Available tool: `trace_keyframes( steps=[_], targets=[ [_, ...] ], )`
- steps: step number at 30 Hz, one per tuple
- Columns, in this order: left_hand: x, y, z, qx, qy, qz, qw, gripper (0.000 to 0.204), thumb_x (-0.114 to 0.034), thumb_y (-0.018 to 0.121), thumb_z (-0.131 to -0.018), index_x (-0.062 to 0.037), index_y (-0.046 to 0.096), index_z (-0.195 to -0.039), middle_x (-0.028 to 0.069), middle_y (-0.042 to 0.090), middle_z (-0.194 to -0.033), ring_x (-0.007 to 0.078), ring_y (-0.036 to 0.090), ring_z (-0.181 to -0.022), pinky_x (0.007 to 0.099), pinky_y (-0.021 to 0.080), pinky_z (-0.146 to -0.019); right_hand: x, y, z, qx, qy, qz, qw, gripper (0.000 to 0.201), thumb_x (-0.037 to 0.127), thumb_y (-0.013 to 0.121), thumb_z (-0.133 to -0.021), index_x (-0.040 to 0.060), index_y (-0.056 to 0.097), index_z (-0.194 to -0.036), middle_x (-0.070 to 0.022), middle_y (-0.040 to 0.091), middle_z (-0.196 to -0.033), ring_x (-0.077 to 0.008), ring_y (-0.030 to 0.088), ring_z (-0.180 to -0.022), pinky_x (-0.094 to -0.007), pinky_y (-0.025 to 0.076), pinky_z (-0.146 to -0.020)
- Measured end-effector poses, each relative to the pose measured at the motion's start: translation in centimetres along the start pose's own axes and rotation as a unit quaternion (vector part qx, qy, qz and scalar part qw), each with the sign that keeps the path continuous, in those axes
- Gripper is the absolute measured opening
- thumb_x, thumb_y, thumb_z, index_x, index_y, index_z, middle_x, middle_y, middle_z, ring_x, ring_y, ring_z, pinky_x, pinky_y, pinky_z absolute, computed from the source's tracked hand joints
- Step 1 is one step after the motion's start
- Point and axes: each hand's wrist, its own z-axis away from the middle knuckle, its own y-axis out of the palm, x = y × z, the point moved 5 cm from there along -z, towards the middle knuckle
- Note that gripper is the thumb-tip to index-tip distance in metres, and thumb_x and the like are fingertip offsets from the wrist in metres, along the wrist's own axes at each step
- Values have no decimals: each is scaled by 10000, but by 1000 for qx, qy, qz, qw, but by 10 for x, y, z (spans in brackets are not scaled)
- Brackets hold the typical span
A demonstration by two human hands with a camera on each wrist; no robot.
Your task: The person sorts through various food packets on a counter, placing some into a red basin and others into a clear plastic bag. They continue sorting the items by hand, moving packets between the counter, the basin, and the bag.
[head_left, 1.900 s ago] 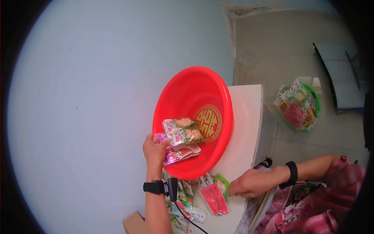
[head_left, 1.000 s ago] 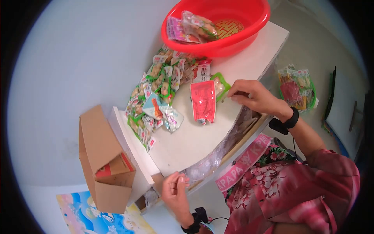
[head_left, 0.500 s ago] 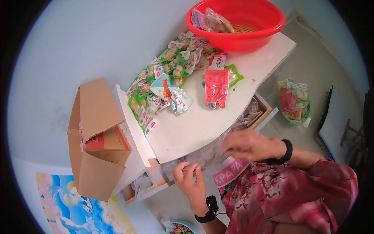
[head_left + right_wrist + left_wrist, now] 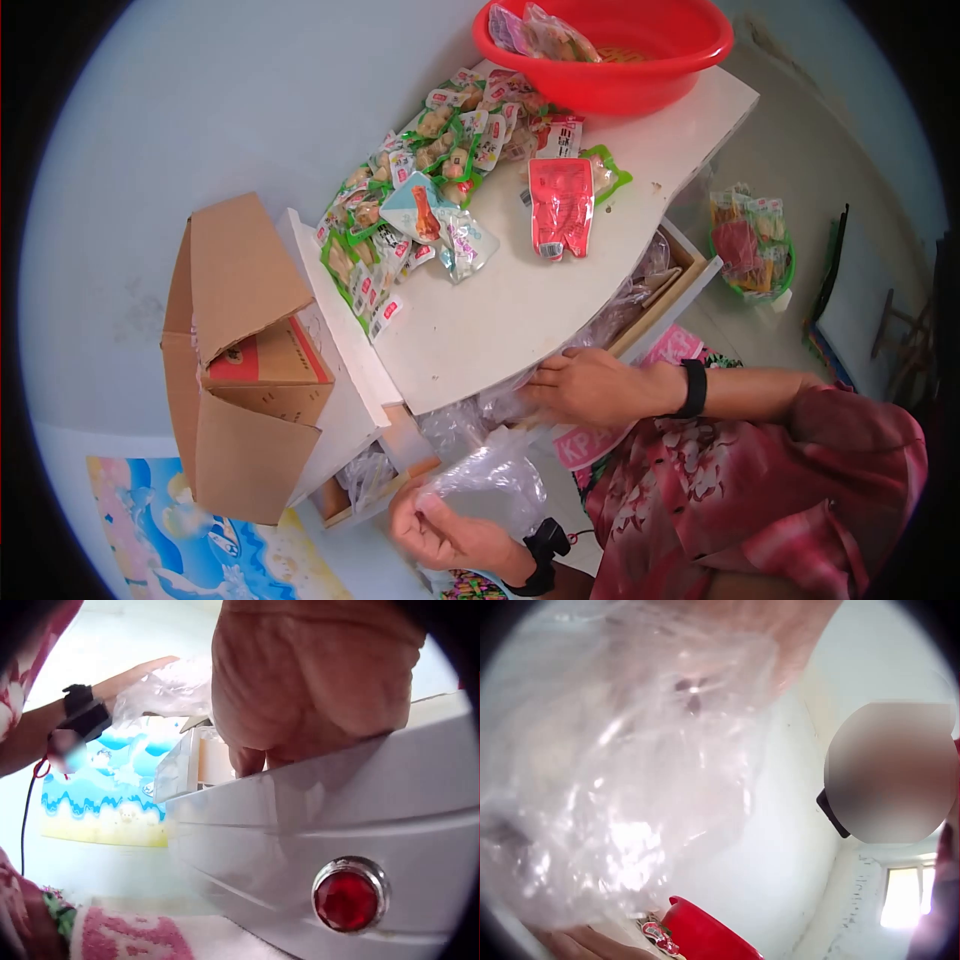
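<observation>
My left hand (image 4: pixel 445 535), its fingers curled, grips a crumpled clear plastic bag (image 4: pixel 500 475) in front of the pulled-out drawer (image 4: pixel 690 280). In the left wrist view the bag (image 4: pixel 630 765) fills much of the picture and overlaps the hand. My right hand (image 4: pixel 590 385) reaches over the drawer front with its fingers extended down among more clear bags (image 4: pixel 460 425). From the right wrist, the palm (image 4: pixel 315 675) is seen right at the top edge of the white drawer front (image 4: pixel 300 817); most of the fingers are hidden behind it.
Many snack packets (image 4: pixel 435 150) are heaped on the white tabletop (image 4: pixel 450 340), with a red packet (image 4: pixel 562 208) nearby. A red basin (image 4: pixel 640 85) holding packets stands behind. A cardboard box (image 4: pixel 250 280) stands left; a green basket (image 4: pixel 790 270) of packets sits on the floor.
My left hand has left the basin, come down to the drawer and now holds a clear plastic bag. My right hand has moved from the red packet's side down into the drawer.
</observation>
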Motion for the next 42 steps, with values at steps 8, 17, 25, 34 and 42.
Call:
trace_keyframes(
  steps=[8,17,25,34,42],
  targets=[
    [-5,30,5,-121,-27,-44,991,186,-158,617,-1068,17,577,-1023,70,593,-735,89,476,-600,230,353,-524,0,-23,10,34,53,-224,973,491,207,720,-933,2,580,-1356,-165,669,-1259,-300,610,-1262,-440,543,-989],
    [-40,56,14,-145,116,-102,977,176,-95,695,-1015,22,578,-1076,8,496,-644,70,456,-537,213,357,-480,38,-86,23,36,68,-635,768,1032,136,780,-933,172,87,-1697,-178,228,-1707,-338,316,-1542,-496,419,-1158],
    [-20,40,-8,2,-127,51,991,201,-173,555,-1095,11,520,-1019,-18,417,-609,63,373,-464,218,359,-465,-31,-70,37,-84,159,-554,813,359,-58,613,-906,5,616,-1260,-66,681,-1020,-125,671,-876,-296,556,-776],
    [14,35,44,50,-347,216,911,219,-218,644,-1014,-40,554,-1104,92,613,-964,241,608,-803,351,507,-649,-28,-85,42,-101,192,-589,778,269,-49,524,-934,-3,656,-1164,-31,678,-931,-82,641,-774,-263,537,-702],
    [6,44,36,305,-238,445,807,178,-180,699,-918,-6,672,-947,339,311,-1623,595,265,-1497,753,390,-1108,-33,-97,40,-127,118,-499,849,218,-6,541,-987,-12,670,-1163,-42,691,-917,-86,646,-748,-252,539,-671]
  ],
)
